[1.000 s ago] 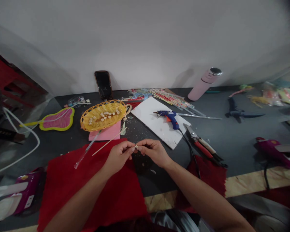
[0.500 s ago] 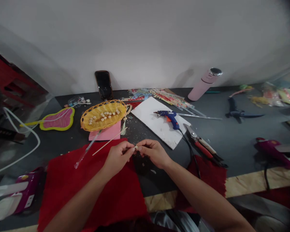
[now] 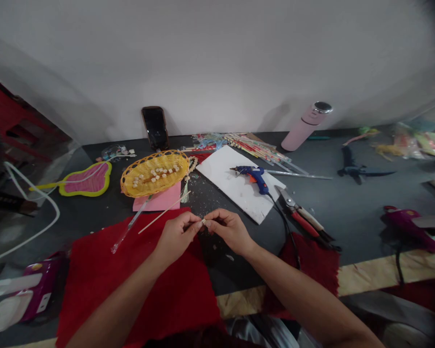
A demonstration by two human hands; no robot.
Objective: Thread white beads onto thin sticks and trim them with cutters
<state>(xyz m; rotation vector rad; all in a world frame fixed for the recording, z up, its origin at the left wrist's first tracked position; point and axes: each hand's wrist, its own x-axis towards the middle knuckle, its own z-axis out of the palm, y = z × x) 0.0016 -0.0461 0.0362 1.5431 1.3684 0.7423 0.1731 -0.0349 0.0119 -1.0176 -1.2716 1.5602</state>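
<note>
My left hand and my right hand meet fingertip to fingertip above the dark table. Between them they pinch a small white bead. A thin wooden stick runs up and left from my left hand, and that hand holds it. Under my left forearm lies a red cloth. A yellow woven basket with several white beads stands beyond my hands.
A blue glue gun lies on a white board, with red-handled pliers to its right. A phone leans on the wall. A pink bottle, a pink paper, a clear glue stick and purple devices lie around.
</note>
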